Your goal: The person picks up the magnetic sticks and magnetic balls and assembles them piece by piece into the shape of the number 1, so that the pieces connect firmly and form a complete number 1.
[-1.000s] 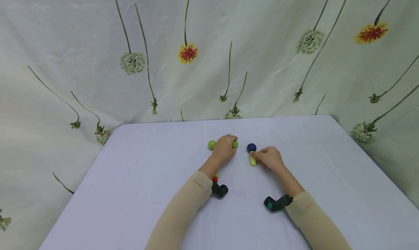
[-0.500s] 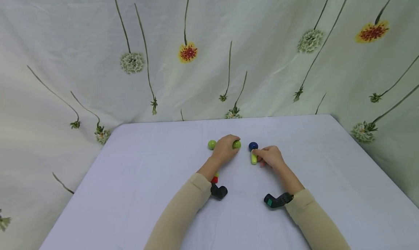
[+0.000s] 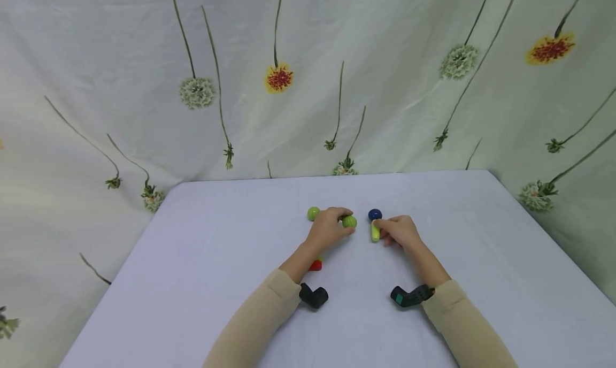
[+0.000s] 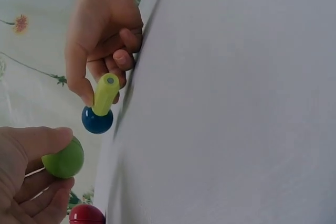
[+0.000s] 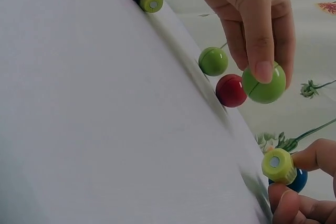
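My left hand point(image 3: 328, 230) pinches a glossy green ball point(image 4: 64, 159) between thumb and fingers, with a thin seam line visible on it. My right hand point(image 3: 402, 232) pinches a short yellow-green stick point(image 3: 375, 232) that has a small grey disc in its end point(image 4: 110, 81). At the stick's far end is a dark blue ball point(image 3: 375, 214), and the two appear to touch. Past the left hand, a second green ball point(image 3: 313, 213) lies on the table. Beside it sits a red ball point(image 5: 231, 91), which the left hand hides from the head view.
A red stick point(image 3: 315, 265) and another yellow-green stick point(image 5: 151, 2) lie side by side near my left forearm. Each wrist wears a black camera point(image 3: 314, 297). The white-covered table point(image 3: 192, 239) ends at a flower-print cloth point(image 3: 385, 63) hanging behind it.
My left hand has drawn back slightly toward me with the green ball. My right hand has shifted slightly right with the yellow-green stick, and the blue ball has moved along with it.
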The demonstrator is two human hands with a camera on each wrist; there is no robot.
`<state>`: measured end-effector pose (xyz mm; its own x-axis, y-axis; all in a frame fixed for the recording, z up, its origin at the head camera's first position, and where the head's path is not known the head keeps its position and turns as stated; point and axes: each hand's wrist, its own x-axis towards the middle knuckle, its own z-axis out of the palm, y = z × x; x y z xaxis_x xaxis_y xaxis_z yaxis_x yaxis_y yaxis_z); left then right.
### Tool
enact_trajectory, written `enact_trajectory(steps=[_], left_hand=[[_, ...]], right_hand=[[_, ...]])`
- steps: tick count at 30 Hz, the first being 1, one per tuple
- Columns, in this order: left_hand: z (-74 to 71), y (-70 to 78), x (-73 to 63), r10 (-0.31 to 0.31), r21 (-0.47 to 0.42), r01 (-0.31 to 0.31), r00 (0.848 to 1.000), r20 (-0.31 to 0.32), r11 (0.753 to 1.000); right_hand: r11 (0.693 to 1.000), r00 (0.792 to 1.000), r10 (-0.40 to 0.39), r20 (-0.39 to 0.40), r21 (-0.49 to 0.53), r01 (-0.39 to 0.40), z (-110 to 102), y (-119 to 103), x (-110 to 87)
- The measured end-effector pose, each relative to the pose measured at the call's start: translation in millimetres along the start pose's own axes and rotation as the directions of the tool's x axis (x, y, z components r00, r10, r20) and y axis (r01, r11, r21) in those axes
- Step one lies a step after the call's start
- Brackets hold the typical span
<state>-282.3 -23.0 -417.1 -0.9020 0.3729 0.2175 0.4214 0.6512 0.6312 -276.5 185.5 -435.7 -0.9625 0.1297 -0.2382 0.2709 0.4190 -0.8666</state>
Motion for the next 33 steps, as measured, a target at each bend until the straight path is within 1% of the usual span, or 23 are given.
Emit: enact_trajectory(steps=[3, 6, 11, 16, 23, 33], left_hand=[[-0.1, 0.5, -7.2, -0.037, -0.082, 0.036, 0.999, -0.011, 0.996], [0.2, 2.3, -14.8, -0.075, -0.160, 0.071, 0.997, -0.022, 0.985], [2.1, 5.5, -25.6, -0.127, -0.217, 0.116, 0.991, -0.037, 0.969], [6.4, 8.9, -33.8, -0.182, -0.278, 0.170, 0.983, -0.019, 0.945], [14.5, 10.7, -39.2, -0.200, -0.331, 0.181, 0.979, -0.024, 0.926], [23.2, 20.0, -42.3, -0.225, -0.389, 0.204, 0.974, -0.010, 0.898]], right_hand=[[1.000, 1.000, 0.007, 0.006, -0.002, -0.007, -1.0, -0.6, 0.4], [1.000, 1.000, 0.006, 0.004, -0.003, -0.006, -1.5, -0.8, 0.1], [1.000, 1.000, -0.004, 0.003, 0.000, 0.004, -0.7, -1.1, -0.2], [1.000, 1.000, -0.014, 0.002, 0.003, 0.014, 1.4, -3.8, 0.3], [1.000, 1.000, -0.018, -0.002, 0.011, 0.018, 3.0, -10.0, -0.4], [0.999, 1.000, -0.014, -0.006, 0.047, 0.014, 6.8, -10.7, 2.9]])
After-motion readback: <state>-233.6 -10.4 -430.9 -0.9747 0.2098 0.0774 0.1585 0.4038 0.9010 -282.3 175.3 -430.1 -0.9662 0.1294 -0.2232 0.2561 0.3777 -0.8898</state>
